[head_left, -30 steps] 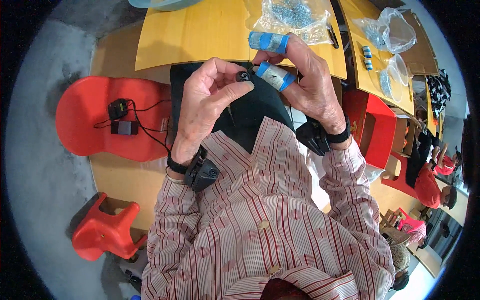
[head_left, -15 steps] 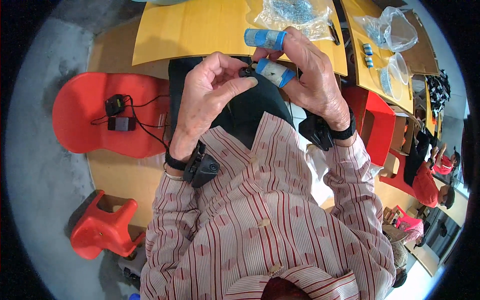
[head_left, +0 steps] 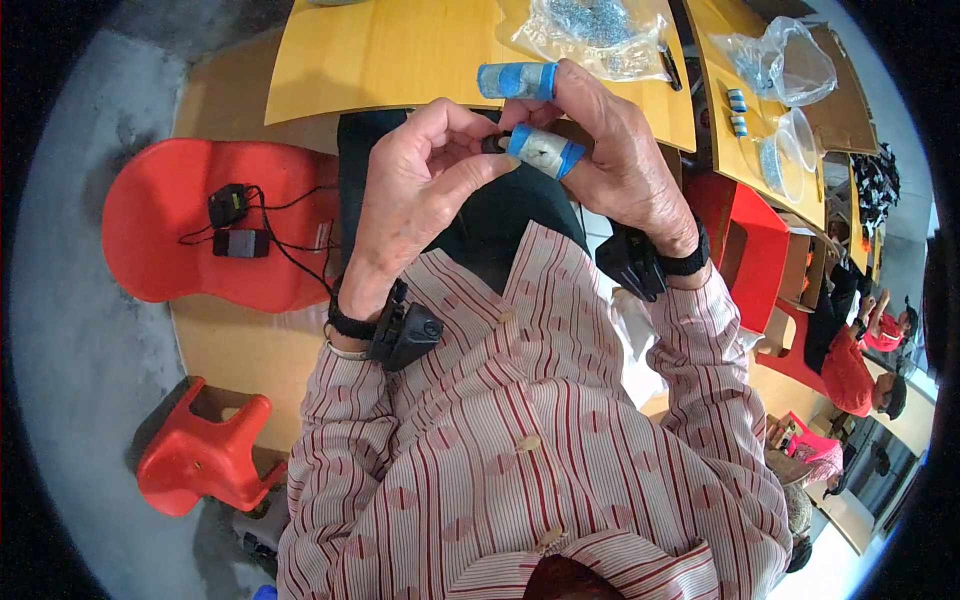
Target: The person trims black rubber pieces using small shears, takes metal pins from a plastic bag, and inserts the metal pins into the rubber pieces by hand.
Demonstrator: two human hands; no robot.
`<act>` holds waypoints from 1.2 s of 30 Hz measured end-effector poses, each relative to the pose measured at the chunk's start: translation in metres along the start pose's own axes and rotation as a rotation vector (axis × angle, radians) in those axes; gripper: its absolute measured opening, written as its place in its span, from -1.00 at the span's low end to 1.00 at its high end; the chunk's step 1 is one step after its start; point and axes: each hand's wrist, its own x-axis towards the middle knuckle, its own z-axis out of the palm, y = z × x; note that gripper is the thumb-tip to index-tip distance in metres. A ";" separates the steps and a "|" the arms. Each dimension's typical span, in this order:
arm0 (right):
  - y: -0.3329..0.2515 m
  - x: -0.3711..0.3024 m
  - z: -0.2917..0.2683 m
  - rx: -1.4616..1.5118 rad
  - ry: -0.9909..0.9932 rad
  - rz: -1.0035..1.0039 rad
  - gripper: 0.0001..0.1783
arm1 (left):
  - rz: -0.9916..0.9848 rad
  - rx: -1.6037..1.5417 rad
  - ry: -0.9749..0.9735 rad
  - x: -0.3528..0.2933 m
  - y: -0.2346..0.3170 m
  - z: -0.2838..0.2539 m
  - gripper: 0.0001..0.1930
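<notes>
In front of my lap, my left hand (head_left: 420, 180) is closed in a pinch on a small black part (head_left: 491, 144), mostly covered by the fingers. My right hand (head_left: 625, 150) meets it there, its taped thumb pressing close to the part. Blue and white tape wraps that thumb (head_left: 543, 151) and the forefinger (head_left: 517, 81). Between the right fingertips a small pale tip shows at the part; what it belongs to is too small to tell. Black devices are strapped on both wrists.
Ahead is a yellow table (head_left: 400, 60) with a clear bag of small metal pieces (head_left: 590, 30) and a black pen-like tool (head_left: 669, 68). At left, a red chair (head_left: 150, 220) holds black devices with cables; a red stool (head_left: 205, 450) stands behind. Other people sit at far right.
My right hand has shifted slightly left and its taped thumb now covers more of the black part. The left hand keeps its pinch.
</notes>
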 end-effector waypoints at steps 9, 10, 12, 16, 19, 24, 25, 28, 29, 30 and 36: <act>0.005 -0.003 0.001 0.389 -0.048 0.229 -0.63 | 0.064 0.295 0.042 -0.006 0.003 0.006 -0.81; 0.006 -0.003 0.001 0.393 -0.047 0.242 -0.61 | 0.072 0.318 0.035 -0.006 0.003 0.006 -0.81; 0.007 -0.005 0.001 0.389 -0.046 0.242 -0.61 | 0.081 0.340 0.025 -0.005 0.003 0.007 -0.82; 0.012 -0.006 0.002 0.360 -0.077 0.210 -0.61 | 0.105 0.338 0.009 -0.005 0.004 0.006 -0.83; 0.014 -0.008 0.002 0.398 -0.083 0.233 -0.63 | 0.077 0.286 -0.007 -0.004 0.002 0.005 -0.84; 0.016 -0.009 0.006 0.351 -0.072 0.215 -0.69 | 0.053 0.287 0.009 -0.004 -0.007 0.004 -0.84; 0.015 -0.009 0.007 0.348 -0.068 0.211 -0.71 | 0.047 0.294 0.028 -0.005 -0.007 0.005 -0.84; 0.014 -0.006 0.003 0.378 -0.106 0.251 -0.73 | 0.041 0.343 0.042 -0.005 -0.007 0.008 -0.85; 0.016 -0.007 0.004 0.378 -0.103 0.253 -0.73 | 0.040 0.387 0.046 -0.006 -0.006 0.008 -0.85; 0.020 -0.007 0.006 0.425 -0.122 0.271 -0.73 | 0.040 0.387 0.042 -0.005 -0.006 0.008 -0.85; 0.021 -0.011 0.008 0.387 -0.137 0.293 -0.70 | 0.011 0.338 0.047 -0.003 -0.007 0.000 -0.86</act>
